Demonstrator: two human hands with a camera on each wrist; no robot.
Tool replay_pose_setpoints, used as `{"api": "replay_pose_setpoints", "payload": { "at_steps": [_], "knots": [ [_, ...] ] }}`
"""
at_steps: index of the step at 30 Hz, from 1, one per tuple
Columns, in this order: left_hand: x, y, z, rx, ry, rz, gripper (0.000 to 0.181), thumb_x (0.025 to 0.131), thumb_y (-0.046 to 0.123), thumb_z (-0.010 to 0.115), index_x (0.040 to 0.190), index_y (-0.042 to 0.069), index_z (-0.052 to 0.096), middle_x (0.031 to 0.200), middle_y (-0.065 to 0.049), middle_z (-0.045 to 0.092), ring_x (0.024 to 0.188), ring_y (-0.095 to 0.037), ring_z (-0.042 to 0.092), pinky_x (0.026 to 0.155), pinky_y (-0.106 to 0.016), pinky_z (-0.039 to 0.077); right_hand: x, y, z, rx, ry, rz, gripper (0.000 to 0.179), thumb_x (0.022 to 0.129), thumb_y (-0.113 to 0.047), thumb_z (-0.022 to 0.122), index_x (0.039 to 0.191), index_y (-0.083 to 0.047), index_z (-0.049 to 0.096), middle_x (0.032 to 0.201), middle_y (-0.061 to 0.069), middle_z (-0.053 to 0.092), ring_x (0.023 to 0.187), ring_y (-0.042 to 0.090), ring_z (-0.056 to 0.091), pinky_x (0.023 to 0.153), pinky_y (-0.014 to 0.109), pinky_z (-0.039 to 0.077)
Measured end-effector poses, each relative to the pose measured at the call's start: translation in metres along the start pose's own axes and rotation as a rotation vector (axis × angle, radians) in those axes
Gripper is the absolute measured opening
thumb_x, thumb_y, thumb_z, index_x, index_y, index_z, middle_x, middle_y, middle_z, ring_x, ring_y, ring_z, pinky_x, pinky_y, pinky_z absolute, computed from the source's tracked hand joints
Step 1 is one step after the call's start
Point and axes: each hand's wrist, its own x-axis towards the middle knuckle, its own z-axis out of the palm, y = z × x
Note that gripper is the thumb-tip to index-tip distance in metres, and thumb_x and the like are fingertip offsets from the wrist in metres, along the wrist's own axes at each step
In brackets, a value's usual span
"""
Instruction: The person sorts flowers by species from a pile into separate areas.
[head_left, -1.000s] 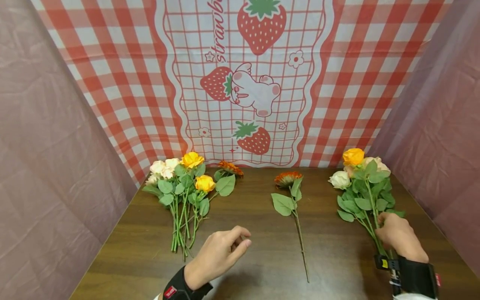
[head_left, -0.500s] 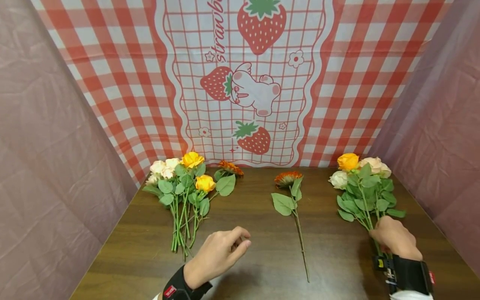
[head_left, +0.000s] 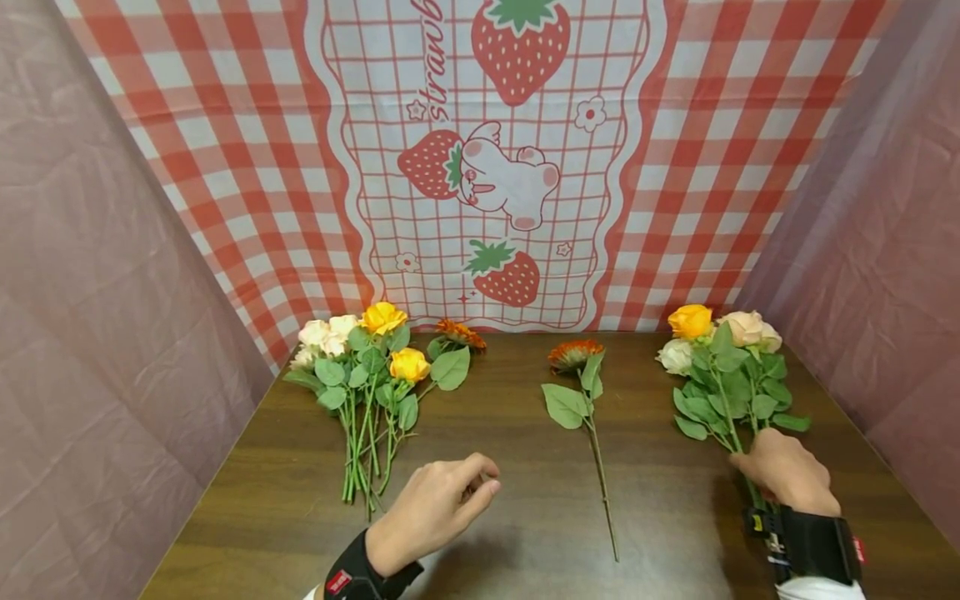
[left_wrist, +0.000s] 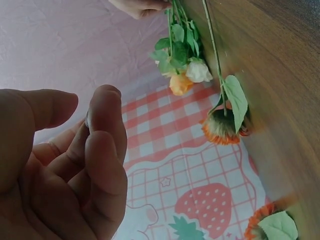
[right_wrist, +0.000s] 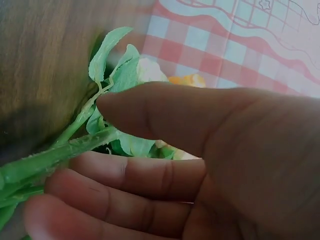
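In the head view my left hand (head_left: 438, 504) hovers over the table's front, fingers loosely bent and holding nothing; the left wrist view shows a gap between its thumb (left_wrist: 57, 107) and fingers. My right hand (head_left: 787, 471) is at the stems of the right-hand bunch, which has a yellow rose (head_left: 690, 321), a white rose (head_left: 676, 357) and cream roses (head_left: 742, 328). In the right wrist view a green stem (right_wrist: 95, 138) passes between the spread thumb and the loosely extended fingers (right_wrist: 125, 195). The right hand's wrist covers the lower stems.
An orange flower (head_left: 576, 357) with a long stem lies alone mid-table. At left lies another bunch, with yellow roses (head_left: 409, 365), cream roses (head_left: 330, 335) and a second orange flower (head_left: 461, 335). A checked strawberry cloth (head_left: 660, 208) hangs behind the brown table (head_left: 517, 433).
The yellow rose at right has come down and left beside the white rose. My right hand has shifted slightly left and its thumb extends over the stems. My left hand stays in place.
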Motion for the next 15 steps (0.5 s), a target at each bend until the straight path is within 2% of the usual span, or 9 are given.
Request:
{"api": "replay_pose_setpoints", "payload": {
  "at_steps": [3,6,11,15],
  "knots": [
    [0.0003,0.0001,-0.0004,0.008,-0.002,0.005,0.01,0.094,0.027,0.052,0.097,0.02,0.058,0.076,0.01,0.066,0.064,0.008,0.051,0.053,-0.015,0.045,0.0019,-0.002,0.0008,-0.012,-0.002,0.022,0.041,0.087,-0.031,0.054,0.049,-0.015,0.05,0.044,-0.001,0.047,0.044,0.021,0.049,0.046,0.037,0.04],
    [0.0008,0.0007,-0.001,0.01,-0.011,0.008,0.009,0.094,0.026,0.052,0.098,0.02,0.058,0.077,0.009,0.067,0.065,0.008,0.052,0.053,-0.015,0.046,0.0044,-0.0044,0.0024,-0.021,-0.006,0.025,0.036,0.087,-0.024,0.052,0.053,-0.013,0.051,0.048,0.002,0.049,0.047,0.022,0.05,0.046,0.037,0.04],
    [0.0015,0.0017,-0.002,0.009,-0.021,0.004,0.01,0.094,0.026,0.052,0.098,0.02,0.058,0.077,0.008,0.067,0.065,0.008,0.052,0.053,-0.015,0.046,0.0044,-0.0073,0.0048,-0.041,-0.009,-0.023,0.028,0.085,-0.009,0.048,0.058,-0.011,0.05,0.056,0.007,0.051,0.05,0.023,0.049,0.047,0.036,0.04],
    [0.0018,0.0021,-0.0026,0.012,-0.021,0.005,0.01,0.094,0.026,0.052,0.098,0.019,0.059,0.077,0.008,0.067,0.065,0.008,0.052,0.052,-0.015,0.046,-0.0027,-0.0076,0.002,-0.018,0.045,-0.104,0.032,0.084,-0.004,0.045,0.054,-0.016,0.041,0.051,0.0,0.037,0.046,0.017,0.037,0.045,0.033,0.033]
  ]
}}
